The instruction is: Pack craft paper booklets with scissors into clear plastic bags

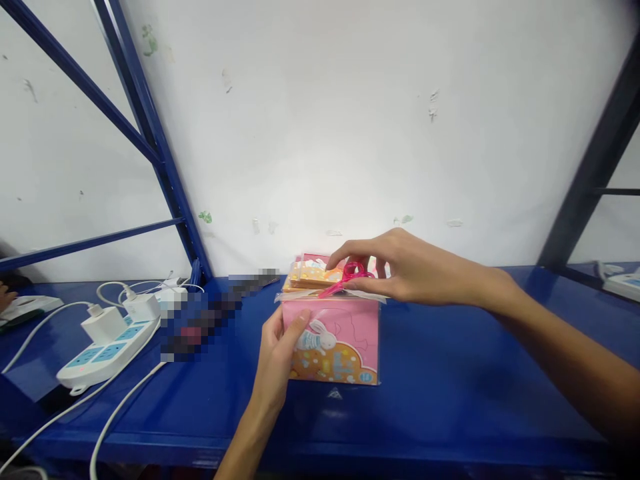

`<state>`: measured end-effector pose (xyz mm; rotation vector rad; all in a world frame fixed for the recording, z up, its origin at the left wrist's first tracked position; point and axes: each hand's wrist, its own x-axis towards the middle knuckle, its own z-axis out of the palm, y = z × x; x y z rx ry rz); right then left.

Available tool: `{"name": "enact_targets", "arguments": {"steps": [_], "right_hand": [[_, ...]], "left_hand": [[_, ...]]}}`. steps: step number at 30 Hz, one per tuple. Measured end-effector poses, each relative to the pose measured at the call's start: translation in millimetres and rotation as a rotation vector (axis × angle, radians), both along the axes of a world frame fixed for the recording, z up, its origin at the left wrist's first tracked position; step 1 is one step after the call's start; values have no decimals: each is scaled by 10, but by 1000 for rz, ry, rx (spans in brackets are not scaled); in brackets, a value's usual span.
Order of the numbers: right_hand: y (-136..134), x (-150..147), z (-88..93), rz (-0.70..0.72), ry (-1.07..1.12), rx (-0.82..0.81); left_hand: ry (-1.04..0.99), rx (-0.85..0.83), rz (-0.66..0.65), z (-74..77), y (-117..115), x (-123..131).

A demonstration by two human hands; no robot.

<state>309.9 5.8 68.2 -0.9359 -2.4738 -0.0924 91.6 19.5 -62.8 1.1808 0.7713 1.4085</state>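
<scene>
My left hand (281,345) grips the left edge of a pink and orange card pack (345,340), its thumb lying on the front. The pack stands tilted in a clear plastic sleeve and shows a white rabbit in a striped top. At its top edge, the sleeve's flap (367,295) sticks out. My right hand (400,267) pinches a bright pink looped item (353,272), with a thin strip slanting down to the flap; I cannot make out its exact kind. Just behind lies a stack of similar card packs (310,270), partly hidden by my right hand.
A white power strip (107,357) with plugged-in chargers and cables lies on the blue table (450,387) at left. Beside it is a blurred-out dark object (215,320). Blue frame posts (150,133) rise at the sides before a white wall. Another person's hand (6,295) shows at far left.
</scene>
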Motion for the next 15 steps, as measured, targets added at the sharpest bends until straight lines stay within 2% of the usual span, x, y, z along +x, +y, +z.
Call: {"name": "enact_targets", "arguments": {"steps": [6,15], "right_hand": [[6,39,0,10,67,-28],[4,42,-4,-27,-62,71]], "left_hand": [[-4,-3,12,-20,-4,0],[4,10,1,-32,34,-12]]}}
